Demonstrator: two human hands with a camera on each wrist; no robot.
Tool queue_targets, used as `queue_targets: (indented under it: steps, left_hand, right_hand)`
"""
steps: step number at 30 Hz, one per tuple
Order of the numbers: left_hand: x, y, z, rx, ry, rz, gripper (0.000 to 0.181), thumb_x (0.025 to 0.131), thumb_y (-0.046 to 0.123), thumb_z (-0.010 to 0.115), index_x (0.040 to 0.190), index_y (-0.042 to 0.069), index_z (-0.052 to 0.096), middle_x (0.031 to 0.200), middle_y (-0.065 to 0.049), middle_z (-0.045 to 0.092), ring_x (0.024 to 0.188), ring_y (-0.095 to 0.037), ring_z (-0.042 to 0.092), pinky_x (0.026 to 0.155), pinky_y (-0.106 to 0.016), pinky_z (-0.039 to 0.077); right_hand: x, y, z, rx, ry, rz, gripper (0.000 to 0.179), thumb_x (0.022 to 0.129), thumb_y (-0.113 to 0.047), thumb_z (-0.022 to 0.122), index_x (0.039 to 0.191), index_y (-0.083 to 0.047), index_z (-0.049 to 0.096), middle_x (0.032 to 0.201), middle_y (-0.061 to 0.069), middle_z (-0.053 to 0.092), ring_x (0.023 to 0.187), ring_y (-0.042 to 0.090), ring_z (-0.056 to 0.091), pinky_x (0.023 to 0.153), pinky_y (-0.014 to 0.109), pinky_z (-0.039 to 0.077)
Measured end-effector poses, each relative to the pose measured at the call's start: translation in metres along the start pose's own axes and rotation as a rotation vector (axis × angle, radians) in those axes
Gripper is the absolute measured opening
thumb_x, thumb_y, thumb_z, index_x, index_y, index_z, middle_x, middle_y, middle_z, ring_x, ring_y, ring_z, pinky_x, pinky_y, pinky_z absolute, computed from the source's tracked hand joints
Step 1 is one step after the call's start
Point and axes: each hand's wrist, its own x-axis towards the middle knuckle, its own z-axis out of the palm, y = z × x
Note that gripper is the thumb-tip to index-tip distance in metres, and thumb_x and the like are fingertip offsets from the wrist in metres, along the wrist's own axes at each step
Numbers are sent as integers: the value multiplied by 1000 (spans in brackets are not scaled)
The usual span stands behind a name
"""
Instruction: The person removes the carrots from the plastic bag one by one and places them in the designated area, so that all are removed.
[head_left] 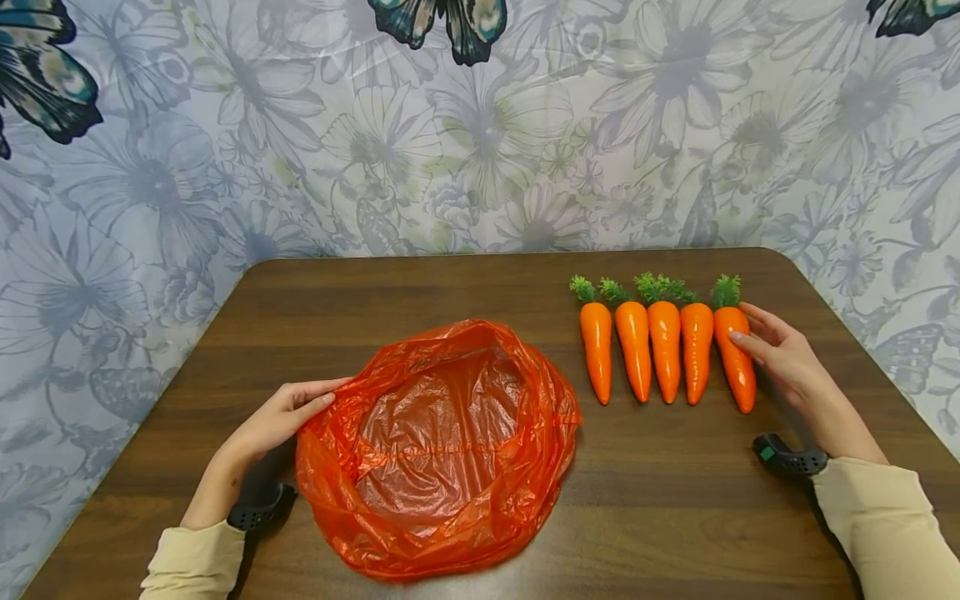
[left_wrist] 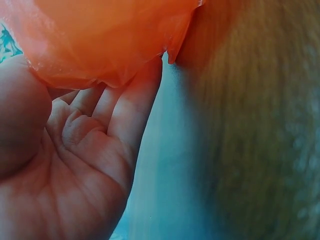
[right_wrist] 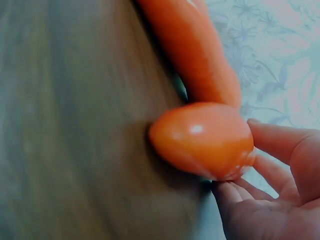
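Observation:
A crumpled red plastic bag [head_left: 442, 550] lies with its mouth spread wide on the brown table. At its left edge my left hand [head_left: 288, 412] holds the rim; in the left wrist view the fingers [left_wrist: 132, 112] reach behind the thin film. To the right, my right hand [head_left: 787, 358] grips the rightmost carrot [head_left: 733, 358] near its leafy top, thumb on one side and fingers on the other. The right wrist view shows this carrot [right_wrist: 200, 140] tip-on, between thumb and fingers. Several more orange carrots [head_left: 664, 350] with green tops lie beside it in a row.
The wooden table [head_left: 645, 517] has rounded far corners and ends at a wall [head_left: 487, 150] covered with flower and butterfly patterns. Dark bands [head_left: 791, 457] sit on both wrists, close above the tabletop.

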Motion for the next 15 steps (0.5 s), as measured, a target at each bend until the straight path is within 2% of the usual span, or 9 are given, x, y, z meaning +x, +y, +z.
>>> queue_targets:
  steps: [2, 9, 15]
  left_hand:
    - [0, 0, 0, -5, -2, 0, 40, 100, 2, 39, 139, -8, 36, 110, -26, 60, 70, -39, 65, 60, -50, 53]
    - [0, 1, 0, -13, -2, -14, 40, 101, 2, 39, 139, -9, 36, 106, -27, 61, 68, -40, 65, 59, -50, 52]
    - [0, 0, 0, -6, 4, -13, 40, 101, 3, 39, 139, -8, 36, 107, -26, 61, 68, -39, 65, 59, -50, 53]
  right_hand:
    - [1, 1, 2, -13, 6, -3, 67, 96, -9, 52, 151, -7, 13, 153, 12, 11, 117, 3, 37, 81, 7, 38]
    - [3, 2, 7, 30, 58, -7, 69, 96, -8, 53, 151, -5, 11, 154, 16, 5, 131, 13, 22, 85, 8, 37]
    - [3, 1, 8, 42, 75, -1, 71, 95, -9, 54, 150, -5, 10, 154, 15, 4, 134, 14, 18, 90, 8, 34]
